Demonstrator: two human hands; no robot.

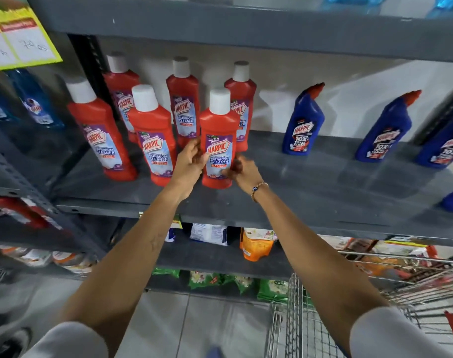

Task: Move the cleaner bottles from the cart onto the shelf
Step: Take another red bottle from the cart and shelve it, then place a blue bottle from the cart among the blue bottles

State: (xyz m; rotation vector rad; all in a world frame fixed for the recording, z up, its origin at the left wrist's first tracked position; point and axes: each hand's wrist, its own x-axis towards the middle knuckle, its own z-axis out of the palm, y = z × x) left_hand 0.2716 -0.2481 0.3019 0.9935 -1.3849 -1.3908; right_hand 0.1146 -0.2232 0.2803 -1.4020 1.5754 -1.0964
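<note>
1. You are putting a red cleaner bottle (219, 140) on the gray shelf (310, 187). It stands up straight near the front edge, with its label facing you.
2. Your left hand (189, 164) touches the bottle's left side, fingers curled on it near the label. Your right hand (242, 171) is at the lower right side, fingers bent against it. Both hands seem to hold it lightly, more steadying than squeezing, but the right hand is a bit blurry, so it's hard to be sure.
3. This looks like the last part of setting this one down: getting it straight in line.
4. Next, you would let go gently and pull both hands back toward you, then reach to the cart (323, 319) at your lower right for another.
5. Watch the left side. Another red bottle (153, 135) stands just beside yours, and more red ones (183, 102) stand close behind. A bump could knock them over.
6. There is lots of open shelf to the right, before the blue bottle (304, 122).
7. The shelf above (246, 29) hangs over the bottle tops, so slide bottles in low.
</note>
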